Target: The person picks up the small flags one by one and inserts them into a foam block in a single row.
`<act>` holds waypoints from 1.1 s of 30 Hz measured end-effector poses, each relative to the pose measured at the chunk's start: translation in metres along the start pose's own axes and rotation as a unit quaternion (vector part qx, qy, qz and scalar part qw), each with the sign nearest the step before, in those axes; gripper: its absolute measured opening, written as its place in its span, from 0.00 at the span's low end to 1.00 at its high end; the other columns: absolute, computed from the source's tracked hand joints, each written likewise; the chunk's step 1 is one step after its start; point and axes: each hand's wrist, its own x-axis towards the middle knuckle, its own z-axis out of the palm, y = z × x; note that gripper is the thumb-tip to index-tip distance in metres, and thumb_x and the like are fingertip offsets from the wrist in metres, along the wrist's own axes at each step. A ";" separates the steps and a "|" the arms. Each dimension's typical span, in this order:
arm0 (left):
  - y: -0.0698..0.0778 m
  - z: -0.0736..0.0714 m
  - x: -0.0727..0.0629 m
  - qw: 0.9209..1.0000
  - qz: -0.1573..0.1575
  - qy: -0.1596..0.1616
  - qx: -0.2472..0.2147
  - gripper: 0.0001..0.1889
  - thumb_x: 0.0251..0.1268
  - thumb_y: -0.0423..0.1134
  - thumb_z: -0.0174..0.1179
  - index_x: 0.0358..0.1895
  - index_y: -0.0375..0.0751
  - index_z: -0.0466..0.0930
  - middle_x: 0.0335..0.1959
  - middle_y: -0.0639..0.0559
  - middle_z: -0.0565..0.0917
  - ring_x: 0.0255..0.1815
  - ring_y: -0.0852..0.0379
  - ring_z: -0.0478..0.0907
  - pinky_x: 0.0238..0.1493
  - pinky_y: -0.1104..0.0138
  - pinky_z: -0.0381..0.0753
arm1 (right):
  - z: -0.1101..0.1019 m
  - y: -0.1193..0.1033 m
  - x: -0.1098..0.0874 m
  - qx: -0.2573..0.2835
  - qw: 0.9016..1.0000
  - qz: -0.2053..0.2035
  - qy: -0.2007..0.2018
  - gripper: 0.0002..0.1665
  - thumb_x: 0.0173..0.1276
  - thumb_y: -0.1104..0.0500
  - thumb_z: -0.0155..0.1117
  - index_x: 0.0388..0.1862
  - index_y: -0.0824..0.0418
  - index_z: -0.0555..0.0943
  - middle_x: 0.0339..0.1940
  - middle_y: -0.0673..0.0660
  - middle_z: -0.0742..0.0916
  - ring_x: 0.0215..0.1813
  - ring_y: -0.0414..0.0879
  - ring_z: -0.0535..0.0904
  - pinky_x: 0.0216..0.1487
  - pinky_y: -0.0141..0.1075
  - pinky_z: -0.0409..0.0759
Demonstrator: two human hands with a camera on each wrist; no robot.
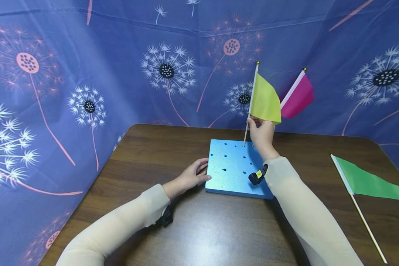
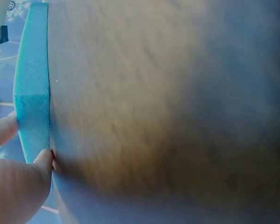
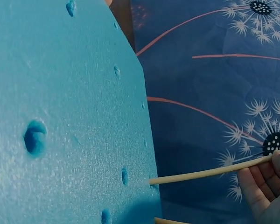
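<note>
A blue foam board (image 1: 234,181) dotted with holes lies flat on the table. Near its far edge, my right hand (image 1: 263,136) pinches the wooden stick of a yellow flag (image 1: 264,98) between thumb and fingers. The stick's lower end (image 3: 158,180) meets the board's surface in the right wrist view; how deep it sits cannot be told. Behind that hand a magenta flag (image 1: 298,96) leans right, its stick partly hidden and meeting the board beside the yellow one. My left hand (image 1: 190,176) touches the board's left side with relaxed fingers, thumb near the front corner.
On the right of the brown wooden table (image 1: 146,159) lies a green triangular flag (image 1: 369,181) on a wooden stick. A blue curtain (image 1: 126,48) with a dandelion print hangs behind the table and along its left side.
</note>
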 end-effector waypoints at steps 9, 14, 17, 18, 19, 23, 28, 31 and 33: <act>0.002 0.000 -0.001 1.000 -0.015 0.003 0.004 0.36 0.69 0.29 0.56 0.75 0.35 0.50 0.77 0.38 0.55 0.77 0.44 0.54 0.76 0.57 0.61 | 0.002 0.001 0.004 -0.008 1.000 0.016 -0.003 0.11 0.71 0.61 0.59 0.45 0.70 0.80 0.43 0.64 0.86 0.39 0.41 0.80 0.39 0.25 0.85; 0.002 0.001 -0.002 1.000 -0.021 0.006 0.002 0.35 0.69 0.29 0.56 0.75 0.37 0.50 0.77 0.39 0.55 0.76 0.44 0.55 0.75 0.57 0.62 | 0.002 0.001 0.005 -0.029 0.999 0.020 -0.007 0.13 0.72 0.61 0.59 0.45 0.71 0.81 0.43 0.65 0.87 0.37 0.39 0.78 0.36 0.21 0.80; 0.002 0.001 -0.003 1.000 -0.023 0.007 0.003 0.35 0.69 0.29 0.56 0.75 0.38 0.50 0.77 0.38 0.55 0.76 0.43 0.56 0.75 0.56 0.63 | 0.002 0.001 0.005 -0.035 0.999 0.028 -0.010 0.13 0.72 0.60 0.58 0.45 0.70 0.82 0.43 0.65 0.87 0.36 0.38 0.78 0.35 0.20 0.79; 0.002 0.001 -0.003 1.000 -0.025 0.007 0.004 0.35 0.69 0.29 0.57 0.75 0.38 0.50 0.77 0.39 0.55 0.76 0.43 0.56 0.74 0.56 0.63 | 0.002 0.001 0.004 -0.039 0.999 0.029 -0.010 0.12 0.72 0.61 0.58 0.45 0.70 0.82 0.43 0.65 0.87 0.35 0.39 0.78 0.35 0.21 0.80; 0.001 0.002 -0.003 1.000 -0.024 0.006 0.004 0.35 0.69 0.29 0.57 0.75 0.37 0.51 0.77 0.39 0.55 0.76 0.44 0.56 0.75 0.56 0.63 | 0.002 0.001 0.004 -0.041 0.999 0.031 -0.010 0.12 0.72 0.61 0.58 0.45 0.69 0.82 0.43 0.65 0.87 0.36 0.39 0.78 0.35 0.21 0.81; 0.001 0.002 -0.002 1.000 -0.019 0.004 0.009 0.36 0.68 0.28 0.57 0.75 0.36 0.51 0.77 0.39 0.56 0.77 0.46 0.54 0.75 0.58 0.62 | 0.000 0.000 0.004 -0.043 0.998 0.041 -0.009 0.13 0.73 0.60 0.58 0.46 0.69 0.82 0.44 0.64 0.87 0.38 0.41 0.79 0.38 0.23 0.83; 0.002 0.002 -0.001 1.000 -0.022 0.008 0.010 0.36 0.67 0.28 0.58 0.75 0.36 0.51 0.77 0.39 0.56 0.77 0.47 0.54 0.75 0.59 0.62 | 0.000 -0.002 0.003 -0.040 0.998 0.047 -0.010 0.13 0.72 0.59 0.59 0.46 0.68 0.82 0.44 0.64 0.87 0.37 0.39 0.80 0.38 0.23 0.84; 0.002 0.002 -0.002 1.000 -0.019 0.008 0.010 0.35 0.68 0.28 0.57 0.75 0.36 0.51 0.76 0.38 0.56 0.77 0.46 0.54 0.75 0.59 0.62 | 0.001 -0.003 0.002 -0.036 0.999 0.037 -0.009 0.13 0.72 0.59 0.59 0.45 0.69 0.82 0.44 0.64 0.88 0.37 0.39 0.80 0.37 0.24 0.84; 0.003 0.001 -0.002 1.000 -0.019 0.007 0.011 0.35 0.68 0.28 0.57 0.75 0.36 0.51 0.76 0.38 0.56 0.77 0.45 0.55 0.75 0.58 0.62 | 0.001 -0.004 0.002 -0.037 0.999 0.026 -0.006 0.13 0.72 0.59 0.60 0.45 0.68 0.82 0.43 0.64 0.88 0.37 0.40 0.80 0.37 0.24 0.84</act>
